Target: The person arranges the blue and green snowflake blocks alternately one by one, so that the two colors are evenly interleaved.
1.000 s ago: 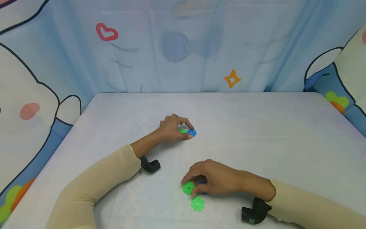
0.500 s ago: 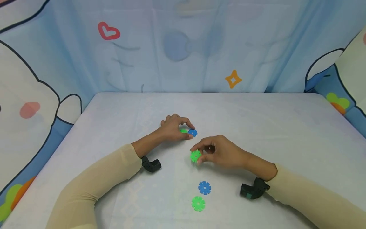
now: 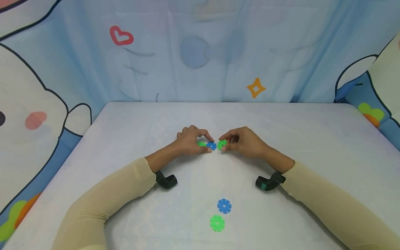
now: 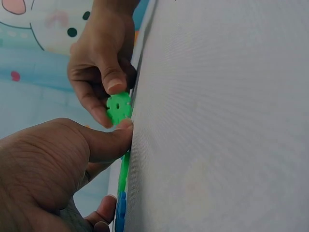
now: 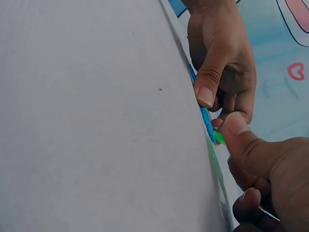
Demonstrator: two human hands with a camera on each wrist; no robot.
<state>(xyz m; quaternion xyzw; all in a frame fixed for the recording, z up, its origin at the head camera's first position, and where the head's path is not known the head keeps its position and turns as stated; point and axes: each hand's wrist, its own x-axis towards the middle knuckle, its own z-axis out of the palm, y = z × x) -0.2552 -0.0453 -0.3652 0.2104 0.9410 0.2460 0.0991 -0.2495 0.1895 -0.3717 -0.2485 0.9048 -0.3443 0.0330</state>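
Note:
My left hand (image 3: 191,141) pinches a blue notched disc (image 3: 211,146), a flat snowflake building piece, at the table's middle. A green notched disc (image 3: 201,143) adjoins it, partly behind the thumb. In the left wrist view, green and blue pieces (image 4: 120,212) run in a line under the hand along the tabletop. Between thumb and fingers, my right hand (image 3: 247,142) holds another green disc (image 3: 221,144), tilted and close to the blue disc's right side. From the right wrist view I cannot tell whether those two touch.
Nearer the front of the white-covered table (image 3: 297,139) lie a loose blue disc (image 3: 224,206) and a loose green disc (image 3: 217,223), flat and apart. A light blue printed curtain (image 3: 200,52) hangs behind the table's far edge.
My right hand has picked up a green disc near the front and carried it forward to beside the blue disc. The left hand has stayed in place.

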